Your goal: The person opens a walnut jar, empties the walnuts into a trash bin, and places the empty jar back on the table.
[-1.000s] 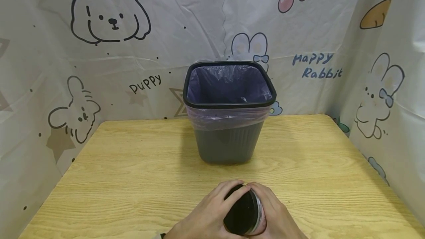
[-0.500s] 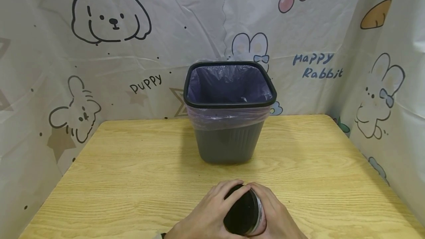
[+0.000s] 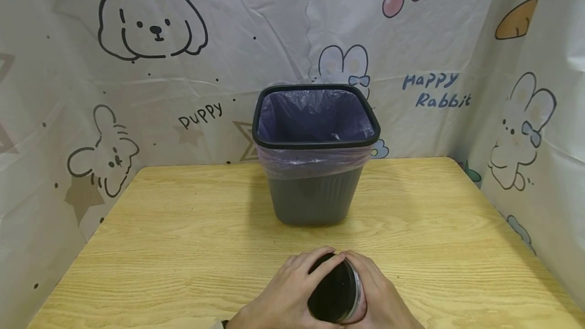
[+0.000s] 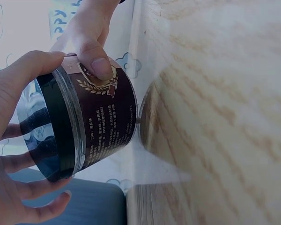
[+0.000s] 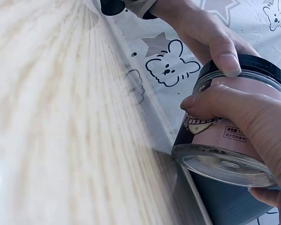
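A round jar (image 3: pixel 335 293) with a black lid and a clear rim is tilted just above the wooden table (image 3: pixel 183 227) near its front edge. My left hand (image 3: pixel 288 293) curls its fingers over the black lid. My right hand (image 3: pixel 379 298) wraps the jar's body from the right. In the left wrist view the jar (image 4: pixel 84 126) shows a dark brown label, with my left hand (image 4: pixel 9 154) round the lid and my right hand (image 4: pixel 91 42) holding the label with its thumb. In the right wrist view my right hand (image 5: pixel 243 112) grips the jar (image 5: pixel 234 140), and my left hand (image 5: pixel 210 37) holds its lid end.
A dark grey waste bin (image 3: pixel 315 166) lined with a pale purple bag stands open at the table's back middle, beyond the hands. Cartoon-printed sheets (image 3: pixel 137 65) wall in the table at the back, left and right. Bare wood lies on both sides of the hands.
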### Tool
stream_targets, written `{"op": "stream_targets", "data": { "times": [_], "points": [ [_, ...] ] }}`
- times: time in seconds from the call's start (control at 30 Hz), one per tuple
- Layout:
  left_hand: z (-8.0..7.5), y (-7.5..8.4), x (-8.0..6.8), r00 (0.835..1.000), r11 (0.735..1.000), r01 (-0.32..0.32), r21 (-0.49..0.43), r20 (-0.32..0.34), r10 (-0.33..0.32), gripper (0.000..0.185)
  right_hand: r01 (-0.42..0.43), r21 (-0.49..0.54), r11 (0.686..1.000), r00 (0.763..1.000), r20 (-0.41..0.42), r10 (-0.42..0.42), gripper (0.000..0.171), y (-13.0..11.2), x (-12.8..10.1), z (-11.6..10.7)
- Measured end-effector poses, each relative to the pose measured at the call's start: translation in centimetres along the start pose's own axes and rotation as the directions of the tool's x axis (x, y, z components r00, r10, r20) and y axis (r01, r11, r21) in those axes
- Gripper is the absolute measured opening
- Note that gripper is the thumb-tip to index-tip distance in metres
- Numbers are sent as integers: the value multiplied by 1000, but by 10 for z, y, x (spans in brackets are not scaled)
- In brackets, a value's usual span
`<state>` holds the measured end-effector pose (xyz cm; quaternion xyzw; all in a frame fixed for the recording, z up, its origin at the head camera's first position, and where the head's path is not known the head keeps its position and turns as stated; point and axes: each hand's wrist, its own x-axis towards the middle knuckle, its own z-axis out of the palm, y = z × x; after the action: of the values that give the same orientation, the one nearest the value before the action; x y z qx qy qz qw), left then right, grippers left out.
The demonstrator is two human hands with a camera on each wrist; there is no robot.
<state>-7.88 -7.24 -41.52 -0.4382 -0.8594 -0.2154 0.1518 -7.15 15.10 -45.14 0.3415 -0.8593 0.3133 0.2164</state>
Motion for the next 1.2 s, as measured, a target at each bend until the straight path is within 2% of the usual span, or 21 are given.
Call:
{"op": "stream_targets", "data": {
  "times": [0.47, 0.8, 1.2],
  "points": [
    [0, -1, 0, 1000, 996, -13, 84, 7, 13, 108, -13, 20, 1000, 1000, 18, 13, 109, 0, -2, -1],
    [-2, -1, -1, 1000, 990, 4, 144, 9, -5, 107, -15, 13, 1000, 1000, 22, 15, 110, -1, -1, -1],
    [-2, 0, -1, 999, 987, 33, 158, 7, -35, 109, -18, 16, 1000, 999, 29, 18, 111, -1, 0, -1]
  ]
}}
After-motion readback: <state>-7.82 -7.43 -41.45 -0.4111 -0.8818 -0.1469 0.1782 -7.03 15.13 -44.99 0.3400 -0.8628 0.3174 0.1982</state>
